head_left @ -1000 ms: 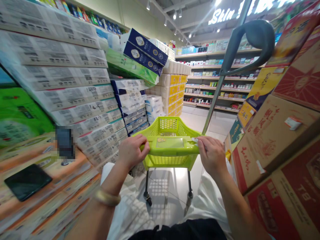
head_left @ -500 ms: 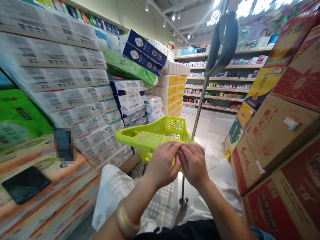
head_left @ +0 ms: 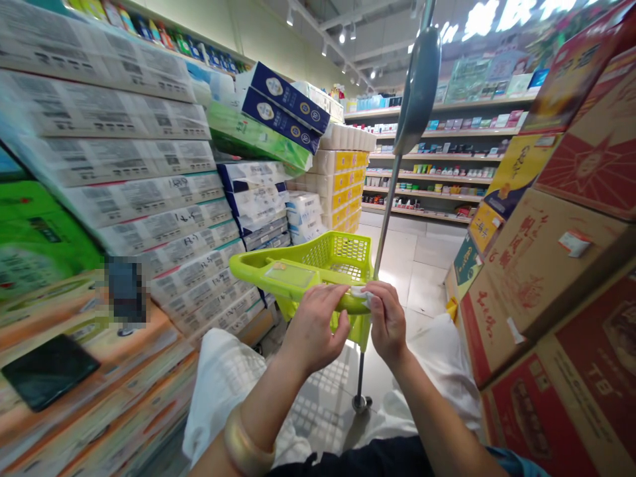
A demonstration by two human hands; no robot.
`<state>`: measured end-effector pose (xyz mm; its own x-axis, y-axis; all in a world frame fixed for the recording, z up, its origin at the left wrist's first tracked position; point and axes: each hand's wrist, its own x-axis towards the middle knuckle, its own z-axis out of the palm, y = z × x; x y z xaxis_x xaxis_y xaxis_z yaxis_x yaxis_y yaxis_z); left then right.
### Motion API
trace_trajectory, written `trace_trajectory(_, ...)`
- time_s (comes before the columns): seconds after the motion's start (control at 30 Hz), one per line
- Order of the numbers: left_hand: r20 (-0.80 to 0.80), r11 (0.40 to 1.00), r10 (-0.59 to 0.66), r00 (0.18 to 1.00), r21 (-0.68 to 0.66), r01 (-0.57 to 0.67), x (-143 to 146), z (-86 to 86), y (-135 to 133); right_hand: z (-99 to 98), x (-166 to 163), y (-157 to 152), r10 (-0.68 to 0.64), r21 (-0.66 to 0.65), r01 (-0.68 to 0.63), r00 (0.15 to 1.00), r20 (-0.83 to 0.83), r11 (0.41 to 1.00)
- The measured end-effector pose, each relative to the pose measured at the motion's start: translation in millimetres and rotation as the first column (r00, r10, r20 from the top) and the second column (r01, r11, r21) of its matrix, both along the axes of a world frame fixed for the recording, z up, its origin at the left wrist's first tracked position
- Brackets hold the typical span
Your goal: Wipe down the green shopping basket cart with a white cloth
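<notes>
Left hand [head_left: 315, 324]: curled over the near rim of the green trolley basket [head_left: 258, 266].
Right hand [head_left: 387, 322]: fingertips pinch a white wipe [head_left: 360, 292] onto that rim.
Risk: hard rubbing may roll the wheeled basket from under the fingers, dropping the wipe.

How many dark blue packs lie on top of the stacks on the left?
2. The upper pack lies on the lower pack, both tilted, above a green pack. Others may be hidden behind.

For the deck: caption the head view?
Left hand and right hand grip the rim of a green trolley basket.
</notes>
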<state>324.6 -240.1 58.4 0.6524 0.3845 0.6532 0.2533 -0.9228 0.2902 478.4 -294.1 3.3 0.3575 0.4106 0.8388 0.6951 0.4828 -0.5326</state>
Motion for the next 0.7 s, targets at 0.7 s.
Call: trace_trajectory(0.7, -0.015, 0.974, 0.197, 0.980, -0.115, -0.198, 8, 34.0, 3, 61.2, -1, 51, 0.371, 0.204, -0.493, 0.270, -0.888, 0.846)
